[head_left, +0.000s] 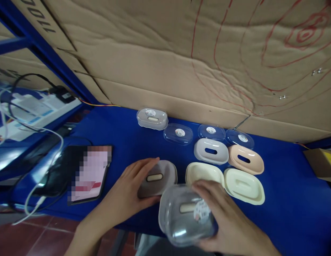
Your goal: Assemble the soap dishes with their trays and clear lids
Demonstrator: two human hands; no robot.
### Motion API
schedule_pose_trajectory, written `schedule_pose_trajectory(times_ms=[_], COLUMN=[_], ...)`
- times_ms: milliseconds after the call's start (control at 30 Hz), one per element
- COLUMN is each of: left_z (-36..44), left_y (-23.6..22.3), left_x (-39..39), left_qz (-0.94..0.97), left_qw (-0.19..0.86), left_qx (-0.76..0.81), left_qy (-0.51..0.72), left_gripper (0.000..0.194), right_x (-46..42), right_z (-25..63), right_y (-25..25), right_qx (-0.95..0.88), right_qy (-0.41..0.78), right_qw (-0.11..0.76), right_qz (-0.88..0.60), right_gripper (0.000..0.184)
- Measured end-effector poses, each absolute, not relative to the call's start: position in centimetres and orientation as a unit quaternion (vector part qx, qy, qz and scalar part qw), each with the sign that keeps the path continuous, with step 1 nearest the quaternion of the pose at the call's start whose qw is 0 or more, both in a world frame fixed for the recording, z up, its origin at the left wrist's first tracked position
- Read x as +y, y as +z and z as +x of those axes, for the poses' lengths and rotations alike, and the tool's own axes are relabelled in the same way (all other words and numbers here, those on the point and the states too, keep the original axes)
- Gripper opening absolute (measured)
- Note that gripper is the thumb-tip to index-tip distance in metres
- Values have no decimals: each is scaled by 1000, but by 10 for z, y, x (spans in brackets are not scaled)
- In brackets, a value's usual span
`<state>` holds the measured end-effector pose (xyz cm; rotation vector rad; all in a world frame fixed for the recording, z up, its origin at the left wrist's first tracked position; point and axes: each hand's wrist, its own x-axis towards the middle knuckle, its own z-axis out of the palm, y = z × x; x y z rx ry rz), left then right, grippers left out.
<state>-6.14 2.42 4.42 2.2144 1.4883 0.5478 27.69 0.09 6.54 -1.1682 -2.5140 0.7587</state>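
My left hand (133, 185) is closed around the left side of a grey soap dish (165, 174), with a pale slot in its middle, on the blue table. In my right hand (221, 213) is a clear plastic lid (186, 227) with a round label, tilted near the front edge. A pale slot shows through this lid; I cannot tell whether a dish sits inside it. Just behind the right hand is a cream soap dish (205, 170), partly covered by the fingers. Beside it lies another cream dish (244, 186) with a raised middle.
Behind are a white slotted dish (199, 153), a peach slotted dish (257, 163) and clear lids (170, 134). A lidded grey soap box (160, 122) stands near the cardboard wall (144, 71). To the left lie a phone (94, 174), cables and a power strip (48, 119).
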Motion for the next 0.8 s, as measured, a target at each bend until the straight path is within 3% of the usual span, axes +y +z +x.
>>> schedule_pose_trajectory(times_ms=[167,433,600,800], left_z=[-56,-55,-45,-19], left_y=[44,55,61,71], left_x=[39,45,48,42], left_qz=[825,751,748,758], left_qw=[169,296,347,386], left_qx=[505,530,481,410], left_qy=[189,257,298,330], left_gripper=[76,55,60,75], right_x=[-37,-26,-2,28], right_z=[284,279,273,253], right_y=[40,48,55,70], right_qx=[-894,-907,-905,-790], right_qy=[213,119,186,335], right_qw=[65,60,135,304], right_qz=[-388,-399,-359,-414], right_gripper=[133,121,138,140])
